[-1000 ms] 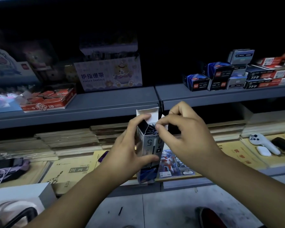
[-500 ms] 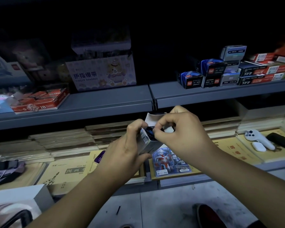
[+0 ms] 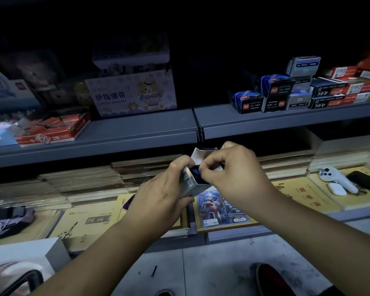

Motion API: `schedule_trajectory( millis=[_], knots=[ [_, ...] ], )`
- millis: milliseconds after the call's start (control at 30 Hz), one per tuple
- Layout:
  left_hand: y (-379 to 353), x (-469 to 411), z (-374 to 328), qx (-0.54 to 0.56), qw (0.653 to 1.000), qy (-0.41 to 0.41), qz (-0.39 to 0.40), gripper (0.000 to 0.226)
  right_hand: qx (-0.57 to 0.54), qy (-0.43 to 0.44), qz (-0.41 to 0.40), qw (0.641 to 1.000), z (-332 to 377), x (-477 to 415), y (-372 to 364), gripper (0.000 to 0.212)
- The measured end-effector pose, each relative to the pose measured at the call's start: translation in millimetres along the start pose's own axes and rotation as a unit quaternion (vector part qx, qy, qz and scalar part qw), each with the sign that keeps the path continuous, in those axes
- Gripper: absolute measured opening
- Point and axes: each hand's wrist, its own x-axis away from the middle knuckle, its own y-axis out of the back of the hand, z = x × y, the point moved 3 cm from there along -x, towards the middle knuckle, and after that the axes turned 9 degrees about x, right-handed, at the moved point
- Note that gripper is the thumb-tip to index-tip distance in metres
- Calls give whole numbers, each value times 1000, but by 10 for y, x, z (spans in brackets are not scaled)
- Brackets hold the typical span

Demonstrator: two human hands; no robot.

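I hold a small box [image 3: 189,183] in the middle of the frame, just under the front edge of the grey shelf [image 3: 137,133]. My left hand [image 3: 165,195] grips it from the left, thumb on top and fingers curled round the underside, so the barcode side faces me. The box is tilted, its open end up and to the right, and its white flap [image 3: 198,156] stands up behind my right knuckles.

My right hand [image 3: 233,171] comes in from the right and is closed in a pinch: thumb and forefinger nip a blue piece [image 3: 195,172] at the mouth of the box. I cannot tell in this dim light what the piece is. The other fingers of that hand are curled in.

Below my hands, on the lower shelf, lies a card [image 3: 217,208] with a red and silver figure – it touches nothing I hold. Left of it are yellow books [image 3: 90,223]. Right of centre, a white controller [image 3: 338,178] rests on more yellow covers.

On the grey shelf, a bandage carton [image 3: 132,95] stands centre left and a red pack [image 3: 51,131] lies further left. Small blue and black cartons [image 3: 273,97] are stacked at upper right – well apart from my hands. A dark shoe [image 3: 273,280] shows at the bottom right.
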Motion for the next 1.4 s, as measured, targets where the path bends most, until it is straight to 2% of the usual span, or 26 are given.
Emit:
schedule_trajectory(
  millis=[167,267,367,433,500,600,833,967,1067,1167,1267,1400],
  knots=[
    [15,13,2,0,1000,-11,1,99,0,8,6,1000,-41,-17,-20,14],
    [79,5,22,72,996,43,-17,103,-63,12,9,998,-90,-52,-34,13],
    [120,-25,64,262,955,139,-25,100,-224,10,-17,974,-154,-93,-1,13],
    [126,-27,88,365,913,180,-37,91,-319,-4,-6,948,-171,-103,30,26],
    [117,-18,101,412,889,194,-37,85,-346,-18,0,938,-173,-93,55,36],
    [100,-4,122,448,870,203,-37,78,-338,8,28,941,-131,-68,45,32],
    [88,-2,161,490,843,219,-25,79,-262,104,38,959,-86,-67,3,24],
    [84,10,169,498,836,230,-5,77,-257,105,39,960,-117,-91,-9,17],
    [70,13,180,501,832,238,19,77,-272,106,32,956,-107,-83,19,4],
    [43,15,173,502,828,247,40,76,-298,89,7,950,-103,-83,44,14],
    [34,12,147,497,830,249,43,72,-334,59,-1,941,-122,-83,47,7],
    [44,4,116,495,832,249,28,71,-352,30,9,936,-149,-88,34,20]
  ],
)
